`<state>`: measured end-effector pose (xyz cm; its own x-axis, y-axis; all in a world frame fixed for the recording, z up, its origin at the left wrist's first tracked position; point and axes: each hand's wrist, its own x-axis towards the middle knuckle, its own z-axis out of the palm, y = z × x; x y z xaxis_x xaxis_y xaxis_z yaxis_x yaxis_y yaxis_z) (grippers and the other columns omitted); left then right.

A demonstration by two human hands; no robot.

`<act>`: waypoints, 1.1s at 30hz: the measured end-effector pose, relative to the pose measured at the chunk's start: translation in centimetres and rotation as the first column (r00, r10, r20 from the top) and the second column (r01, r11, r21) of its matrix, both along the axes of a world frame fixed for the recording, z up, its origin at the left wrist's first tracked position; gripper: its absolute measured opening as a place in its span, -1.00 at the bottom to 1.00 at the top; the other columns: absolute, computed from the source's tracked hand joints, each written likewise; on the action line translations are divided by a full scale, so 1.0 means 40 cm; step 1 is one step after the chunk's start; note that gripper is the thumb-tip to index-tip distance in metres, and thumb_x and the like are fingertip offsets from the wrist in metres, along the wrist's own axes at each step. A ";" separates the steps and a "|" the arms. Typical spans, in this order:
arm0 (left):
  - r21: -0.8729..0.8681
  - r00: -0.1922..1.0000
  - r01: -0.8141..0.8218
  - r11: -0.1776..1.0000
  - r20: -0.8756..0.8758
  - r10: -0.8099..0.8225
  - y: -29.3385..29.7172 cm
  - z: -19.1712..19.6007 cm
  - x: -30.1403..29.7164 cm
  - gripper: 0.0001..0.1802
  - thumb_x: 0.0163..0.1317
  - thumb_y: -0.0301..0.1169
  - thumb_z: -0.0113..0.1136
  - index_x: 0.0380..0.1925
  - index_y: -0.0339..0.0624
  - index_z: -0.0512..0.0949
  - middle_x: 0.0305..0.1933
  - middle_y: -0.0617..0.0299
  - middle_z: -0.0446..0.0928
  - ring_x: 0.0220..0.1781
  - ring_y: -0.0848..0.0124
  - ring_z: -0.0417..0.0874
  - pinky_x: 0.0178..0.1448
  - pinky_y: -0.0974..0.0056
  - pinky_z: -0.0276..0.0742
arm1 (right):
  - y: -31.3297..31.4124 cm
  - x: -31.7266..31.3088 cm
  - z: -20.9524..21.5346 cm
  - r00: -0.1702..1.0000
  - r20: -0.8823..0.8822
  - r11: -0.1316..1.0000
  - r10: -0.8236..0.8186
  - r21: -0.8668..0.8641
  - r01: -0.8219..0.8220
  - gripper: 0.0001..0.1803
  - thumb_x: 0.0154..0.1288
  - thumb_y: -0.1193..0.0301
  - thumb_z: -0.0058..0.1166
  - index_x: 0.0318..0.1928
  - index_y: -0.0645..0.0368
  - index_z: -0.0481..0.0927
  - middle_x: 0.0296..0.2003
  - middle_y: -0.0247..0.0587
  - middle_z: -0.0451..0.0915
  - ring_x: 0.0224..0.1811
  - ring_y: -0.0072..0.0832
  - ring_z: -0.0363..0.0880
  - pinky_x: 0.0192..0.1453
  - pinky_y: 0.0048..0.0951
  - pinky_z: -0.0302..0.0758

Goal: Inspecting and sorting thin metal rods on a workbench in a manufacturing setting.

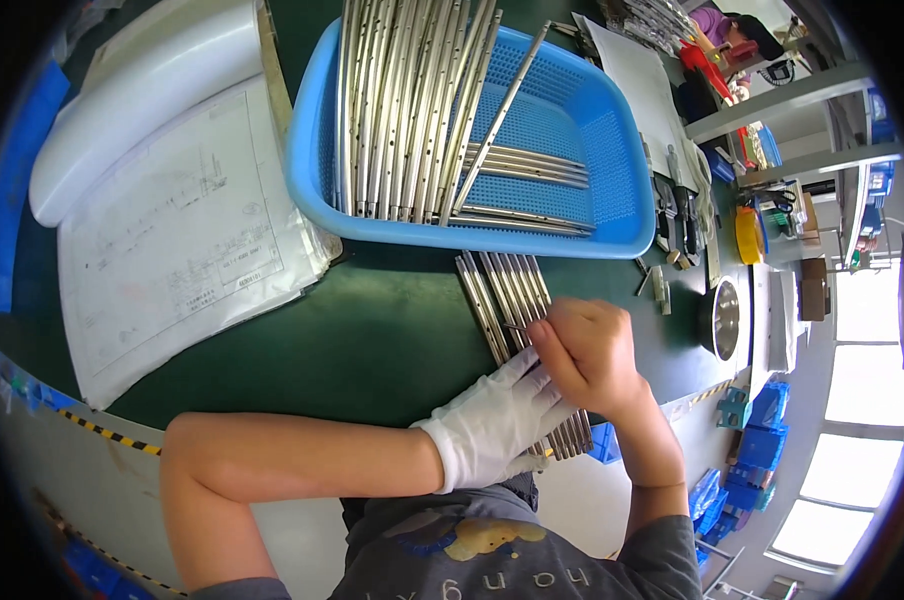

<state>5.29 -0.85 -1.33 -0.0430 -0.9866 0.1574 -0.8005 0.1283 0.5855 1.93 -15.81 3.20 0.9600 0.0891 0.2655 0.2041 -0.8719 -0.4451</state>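
Note:
My left hand (pixel 492 425), in a white glove, lies across a row of silver metal tubes (pixel 517 290) at the table's near edge. Its fingers reach over the tubes, with the thumb against their near ends, holding them together. Small holes run along the tubes. Just above the row, my bare right hand (pixel 592 355) is closed around a thin dark metal pin (pixel 515 327), whose tip sticks out to the left beside the thumb. The rest of the pin is hidden in the fist. Beyond both hands stands a blue plastic basket (pixel 452 237) containing many similar tubes (pixel 402 120).
Drawing sheets (pixel 187 240) in plastic lie at left on the green table (pixel 302 350). On the right are a steel bowl (pixel 722 318), hand tools (pixel 682 220) and a yellow tape roll (pixel 747 235). Another person (pixel 737 35) is at far right. Blue bins (pixel 757 450) stand beyond the table.

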 end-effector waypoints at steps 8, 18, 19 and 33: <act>-0.032 0.976 -0.101 0.994 0.191 0.106 0.012 -0.002 -0.023 -0.29 0.11 0.07 0.07 0.20 -0.10 0.31 0.21 0.20 0.30 0.35 0.22 0.15 0.47 0.01 -0.22 | -0.003 0.018 -0.016 0.983 -0.178 0.994 -0.042 0.095 0.060 -0.71 0.14 0.51 0.04 -0.69 0.23 0.33 -0.71 -0.14 0.33 -0.69 -0.12 0.30 -0.61 -0.22 0.20; -0.047 0.987 -0.093 0.995 0.123 0.098 0.005 -0.024 -0.017 -0.30 0.08 0.05 0.09 0.16 -0.12 0.34 0.16 0.15 0.34 0.31 0.20 0.20 0.44 0.01 -0.14 | 0.013 0.036 -0.006 0.984 -0.178 1.000 -0.024 0.003 0.025 -0.69 0.12 0.45 0.09 -0.70 0.16 0.34 -0.71 -0.15 0.36 -0.68 -0.09 0.34 -0.61 -0.20 0.25; -0.044 0.989 -0.091 0.995 0.113 0.095 0.005 -0.024 -0.014 -0.30 0.08 0.04 0.09 0.16 -0.12 0.34 0.16 0.14 0.35 0.31 0.20 0.21 0.44 0.01 -0.13 | 0.017 0.038 -0.004 0.983 -0.181 1.000 -0.022 0.003 0.023 -0.69 0.12 0.45 0.09 -0.70 0.16 0.34 -0.71 -0.15 0.36 -0.68 -0.09 0.34 -0.61 -0.20 0.25; -0.013 0.999 -0.031 0.999 -0.026 0.030 0.012 -0.008 0.027 -0.33 0.04 0.01 0.13 0.11 -0.13 0.37 0.10 0.05 0.39 0.25 0.17 0.28 0.39 0.00 -0.03 | 0.013 0.020 -0.005 0.997 -0.043 0.983 0.067 -0.165 -0.074 -0.75 0.06 0.44 0.14 -0.65 0.12 0.37 -0.68 -0.24 0.36 -0.71 -0.23 0.33 -0.62 -0.28 0.27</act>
